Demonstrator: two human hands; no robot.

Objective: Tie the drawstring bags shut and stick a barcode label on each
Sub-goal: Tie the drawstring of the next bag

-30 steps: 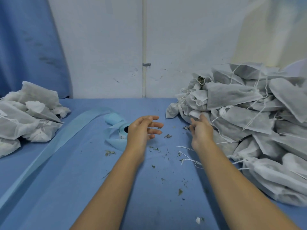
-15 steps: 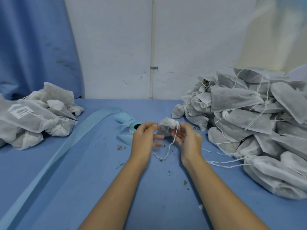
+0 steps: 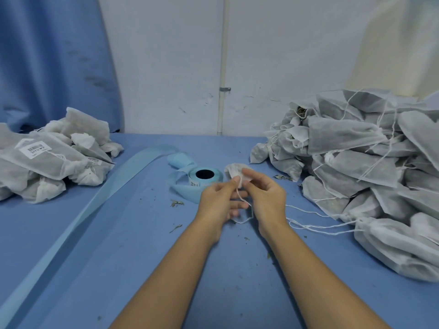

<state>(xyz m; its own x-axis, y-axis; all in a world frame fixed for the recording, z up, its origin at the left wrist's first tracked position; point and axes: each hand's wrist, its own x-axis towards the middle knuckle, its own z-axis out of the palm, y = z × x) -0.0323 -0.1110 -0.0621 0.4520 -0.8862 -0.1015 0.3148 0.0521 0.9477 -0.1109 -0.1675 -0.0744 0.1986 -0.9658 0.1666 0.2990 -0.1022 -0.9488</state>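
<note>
**Both Hands Working at the Neck of One Small Bag**

The person is holding a small bag (image 3: 236, 169) just above the blue table (image 3: 118, 269), near the middle of it and just beside the label roll (image 3: 205, 177). The left hand (image 3: 217, 204) is pinching the drawstring (image 3: 241, 195) between thumb and forefinger right at the bag's gathered neck, with its other fingers curling loosely underneath. The right hand (image 3: 267, 199) is gripping the small bag at that same neck, thumb and forefinger closing on the white fabric and the remaining fingers curling in. The two hands are nearly touching at the fingertips. The drawstring is hanging between them in a thin white loop; whether a knot is sitting in it cannot be told.

The label roll is lying flat with its dark core facing up, and a light-blue backing strip (image 3: 95, 210) is trailing from it toward the near left edge. On the right, a large pile of bags (image 3: 351, 143) is leaning against the white wall (image 3: 166, 67), with loose strings spilling across the table toward the right forearm. On the left, a smaller heap of bags (image 3: 85, 129) is lying, one of them showing a white barcode label (image 3: 35, 148). Dried leaf bits (image 3: 177, 203) are lying scattered around the hands. A thin pipe (image 3: 222, 55) is running up the wall, and a blue curtain (image 3: 47, 55) is hanging at far left.
</note>
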